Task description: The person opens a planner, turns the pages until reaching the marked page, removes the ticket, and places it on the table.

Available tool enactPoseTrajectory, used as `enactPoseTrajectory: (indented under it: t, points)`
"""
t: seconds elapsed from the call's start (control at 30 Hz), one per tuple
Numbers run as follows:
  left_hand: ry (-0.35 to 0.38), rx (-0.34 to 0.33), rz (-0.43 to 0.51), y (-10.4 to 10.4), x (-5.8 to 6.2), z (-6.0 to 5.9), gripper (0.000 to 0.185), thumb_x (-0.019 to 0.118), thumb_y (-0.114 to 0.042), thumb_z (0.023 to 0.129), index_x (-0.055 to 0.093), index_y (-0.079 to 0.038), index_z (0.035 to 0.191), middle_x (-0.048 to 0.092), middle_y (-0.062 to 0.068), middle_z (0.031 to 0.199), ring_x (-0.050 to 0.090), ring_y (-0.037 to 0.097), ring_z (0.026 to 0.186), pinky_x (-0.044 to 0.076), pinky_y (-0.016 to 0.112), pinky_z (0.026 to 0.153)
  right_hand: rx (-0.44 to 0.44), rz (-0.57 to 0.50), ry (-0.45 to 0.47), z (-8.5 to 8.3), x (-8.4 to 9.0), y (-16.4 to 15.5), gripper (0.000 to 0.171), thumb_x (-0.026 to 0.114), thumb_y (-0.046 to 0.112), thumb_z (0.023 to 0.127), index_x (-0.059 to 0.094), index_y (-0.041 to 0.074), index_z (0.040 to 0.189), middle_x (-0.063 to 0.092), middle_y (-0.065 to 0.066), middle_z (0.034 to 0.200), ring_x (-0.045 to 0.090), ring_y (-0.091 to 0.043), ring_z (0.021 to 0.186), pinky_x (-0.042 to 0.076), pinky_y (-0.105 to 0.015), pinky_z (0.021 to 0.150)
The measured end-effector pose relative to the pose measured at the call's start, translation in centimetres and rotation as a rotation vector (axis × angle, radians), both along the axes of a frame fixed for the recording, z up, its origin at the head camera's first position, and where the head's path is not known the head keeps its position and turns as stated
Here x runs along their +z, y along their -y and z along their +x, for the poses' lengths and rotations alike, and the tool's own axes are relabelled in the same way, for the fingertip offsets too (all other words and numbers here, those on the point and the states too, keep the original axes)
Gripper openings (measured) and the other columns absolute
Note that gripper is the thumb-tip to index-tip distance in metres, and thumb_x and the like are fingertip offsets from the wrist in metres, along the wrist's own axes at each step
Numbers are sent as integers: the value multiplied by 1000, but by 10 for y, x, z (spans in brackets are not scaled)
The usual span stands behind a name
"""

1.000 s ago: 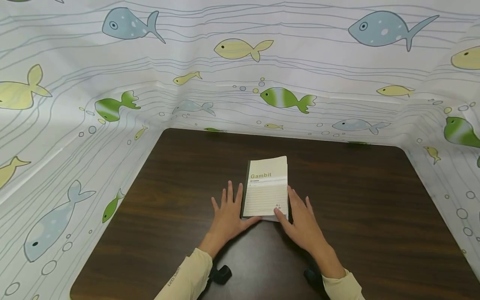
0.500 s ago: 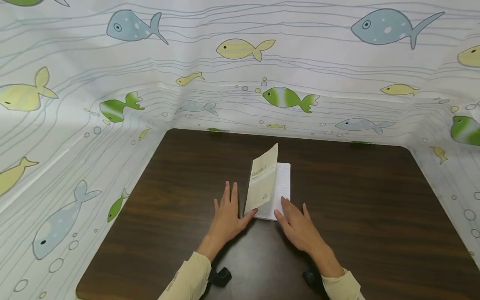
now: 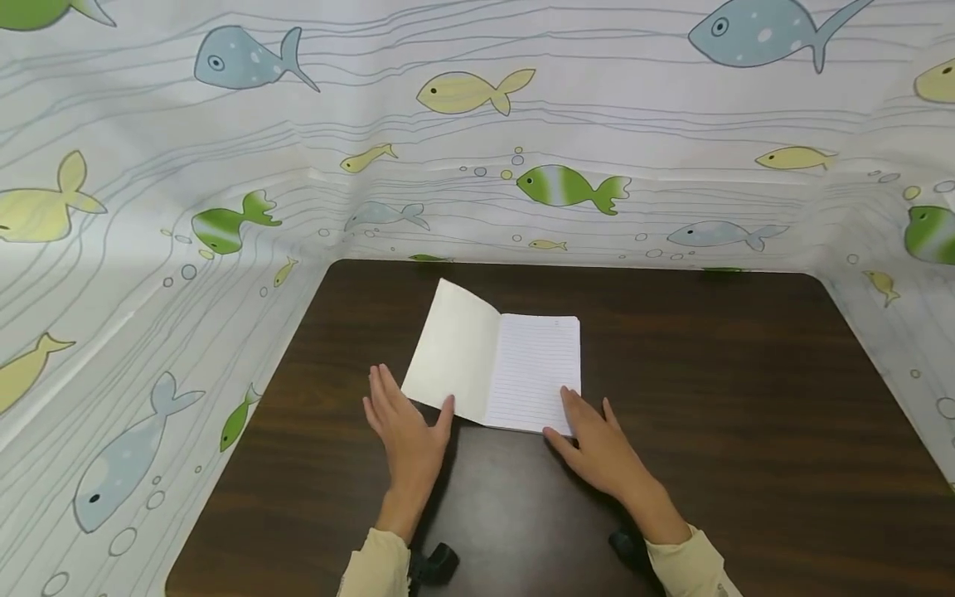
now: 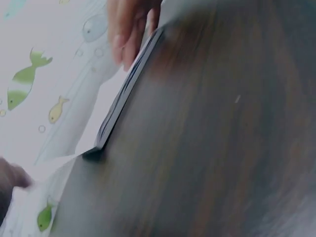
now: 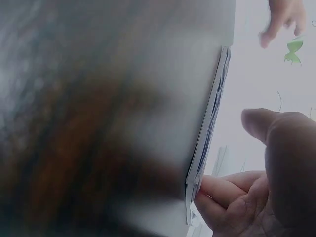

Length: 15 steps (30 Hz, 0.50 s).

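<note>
A lined notebook (image 3: 533, 373) lies opened on the table, its pale front cover (image 3: 457, 356) swung to the left and raised off the tabletop. My left hand (image 3: 409, 439) is at the cover's lower left, fingers extended and thumb upright by its bottom edge. Whether that hand touches the cover is unclear. At the page's lower right corner rests my right hand (image 3: 600, 452), with its fingertips on the corner and its thumb near the bottom edge. The right wrist view shows the fingers (image 5: 222, 192) against the notebook's end, with the thumb (image 5: 259, 123) apart from it.
A dark wood-grain table (image 3: 709, 373) carries the notebook. White fish-print sheeting (image 3: 462, 41) surrounds its back and sides. Dark wrist straps (image 3: 438, 564) show beneath the forearms.
The notebook's front cover has turned from closed over to the left, exposing a lined page. My left hand has moved left with it; the right hand stays at the lower right corner.
</note>
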<state>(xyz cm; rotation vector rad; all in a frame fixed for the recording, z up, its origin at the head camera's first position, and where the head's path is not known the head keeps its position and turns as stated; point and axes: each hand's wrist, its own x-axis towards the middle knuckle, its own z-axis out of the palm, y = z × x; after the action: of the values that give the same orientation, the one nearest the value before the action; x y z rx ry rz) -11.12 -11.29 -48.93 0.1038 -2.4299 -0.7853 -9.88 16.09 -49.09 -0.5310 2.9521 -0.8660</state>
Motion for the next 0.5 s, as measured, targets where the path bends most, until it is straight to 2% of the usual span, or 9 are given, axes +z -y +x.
enactPoseTrajectory:
  t: [0.07, 0.13, 0.2, 0.33, 0.4, 0.5]
  points:
    - [5, 18, -35, 3, -2, -2, 112, 85, -27, 74, 12, 2, 153, 4, 19, 160, 6, 37, 146, 3, 60, 113, 4, 4, -5, 0, 0, -1, 73, 55, 44, 97, 30, -1, 150, 33, -14, 154, 33, -27, 141, 10, -64, 112]
    - [22, -15, -103, 5, -5, -4, 105, 86, -20, 72, 22, 2, 152, 5, 22, 159, 5, 40, 146, 4, 61, 113, 7, 5, -7, 0, -1, -1, 73, 56, 42, 97, 30, 0, 150, 33, -14, 154, 33, -26, 141, 10, -64, 112]
    - [28, -104, -175, 4, -8, -8, 89, 85, -12, 72, 37, 2, 146, 15, 23, 158, 12, 40, 146, 10, 60, 114, 7, 2, -8, 0, -1, -1, 73, 58, 41, 96, 31, -1, 150, 33, -14, 154, 33, -26, 141, 10, -64, 112]
    - [40, -345, -292, -5, -13, -14, 54, 75, 0, 80, 58, 1, 131, 36, 21, 151, 31, 33, 141, 25, 50, 114, 5, 4, -21, 1, -3, -1, 73, 60, 39, 95, 32, -1, 150, 34, -14, 153, 35, -26, 140, 11, -64, 112]
    - [57, -449, -321, -11, -15, -16, 45, 69, 2, 84, 60, 2, 128, 41, 18, 149, 35, 30, 140, 29, 44, 113, 6, 8, -31, 0, -4, -1, 73, 61, 39, 95, 32, -1, 149, 35, -14, 153, 35, -26, 140, 12, -64, 112]
    - [116, -544, -362, -19, -17, -16, 42, 61, -5, 92, 57, 0, 133, 44, 14, 148, 37, 25, 139, 29, 40, 114, 7, 15, -44, 0, -5, -1, 73, 61, 38, 95, 33, -1, 149, 36, -14, 153, 36, -26, 139, 14, -64, 112]
